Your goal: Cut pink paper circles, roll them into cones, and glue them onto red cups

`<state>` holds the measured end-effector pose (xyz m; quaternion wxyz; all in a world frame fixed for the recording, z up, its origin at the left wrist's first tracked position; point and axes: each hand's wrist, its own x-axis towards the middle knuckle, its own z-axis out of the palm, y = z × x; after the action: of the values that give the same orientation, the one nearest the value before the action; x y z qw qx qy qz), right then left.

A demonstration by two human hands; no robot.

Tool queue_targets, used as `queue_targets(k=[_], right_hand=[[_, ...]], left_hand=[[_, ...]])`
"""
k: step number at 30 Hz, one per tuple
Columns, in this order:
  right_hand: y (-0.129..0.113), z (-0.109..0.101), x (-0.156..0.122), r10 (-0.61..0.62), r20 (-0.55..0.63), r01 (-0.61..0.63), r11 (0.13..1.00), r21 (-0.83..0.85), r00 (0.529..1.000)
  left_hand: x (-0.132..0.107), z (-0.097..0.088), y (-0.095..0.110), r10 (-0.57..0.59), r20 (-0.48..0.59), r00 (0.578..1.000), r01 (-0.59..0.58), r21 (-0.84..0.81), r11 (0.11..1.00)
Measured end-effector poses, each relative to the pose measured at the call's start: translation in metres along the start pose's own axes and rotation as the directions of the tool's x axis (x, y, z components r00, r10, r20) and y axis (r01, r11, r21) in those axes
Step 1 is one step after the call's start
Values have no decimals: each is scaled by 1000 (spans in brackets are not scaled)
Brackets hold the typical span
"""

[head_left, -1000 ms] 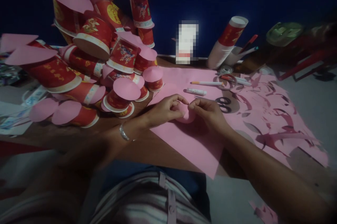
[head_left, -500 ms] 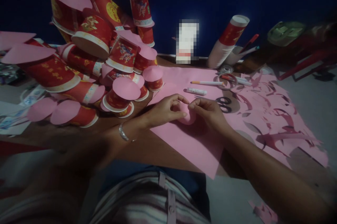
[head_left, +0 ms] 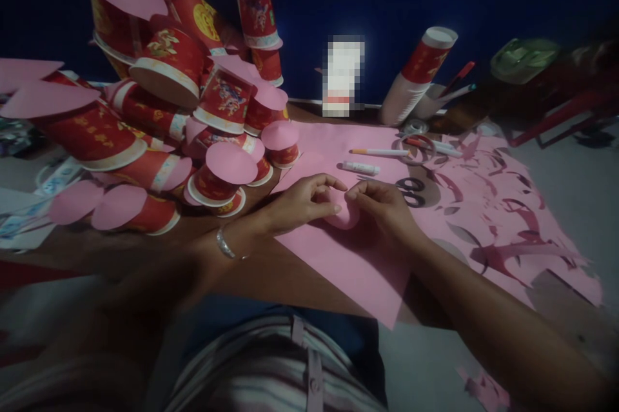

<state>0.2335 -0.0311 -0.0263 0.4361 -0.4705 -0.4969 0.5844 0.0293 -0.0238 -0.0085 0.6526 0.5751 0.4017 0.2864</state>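
Note:
Between my hands is a small pink paper piece (head_left: pixel 344 215), rounded along its lower edge and curved like a cone. My left hand (head_left: pixel 309 200) is closed on its left side, with the thumb in front and the fingers behind. My right hand (head_left: pixel 380 202) pinches its upper right edge between thumb and fingertips. Both hands are over a large pink sheet (head_left: pixel 365 270) on the brown table. Just beyond them lies a glue stick (head_left: pixel 362 168), and black-handled scissors (head_left: pixel 411 193) rest beside my right hand, their blades partly hidden.
Red paper cups with pink cone tops (head_left: pixel 231 164) are heaped at the left. Pink paper scraps (head_left: pixel 507 218) cover the right side. A stack of cups (head_left: pixel 418 77), a tape roll (head_left: pixel 418 149) and a pen (head_left: pixel 380 152) are at the back. A phone-like blurred bright object (head_left: pixel 343 77) stands there too.
Almost nothing differs. Both hands keep their hold on the pink paper, and my left thumb has shifted very slightly; the whole view has moved a little.

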Motion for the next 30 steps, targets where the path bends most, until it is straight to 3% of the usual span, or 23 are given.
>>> queue_targets(k=[6,12,20,30], right_hand=[[4,-2,1,34,-3,-34,997,73,999],[1,-2,1,81,-44,-73,984,161,996],[-1,0,-1,93,-48,-82,979,187,995],[1,0,-1,108,-41,-98,975,201,993]], left_hand=[[-6,2,12,-64,-5,998,62,-152,986],[-1,1,-3,31,-102,994,-60,-290,955],[2,1,-8,41,-148,988,-88,-327,941],[2,2,-10,-10,-41,999,-5,-344,939]])
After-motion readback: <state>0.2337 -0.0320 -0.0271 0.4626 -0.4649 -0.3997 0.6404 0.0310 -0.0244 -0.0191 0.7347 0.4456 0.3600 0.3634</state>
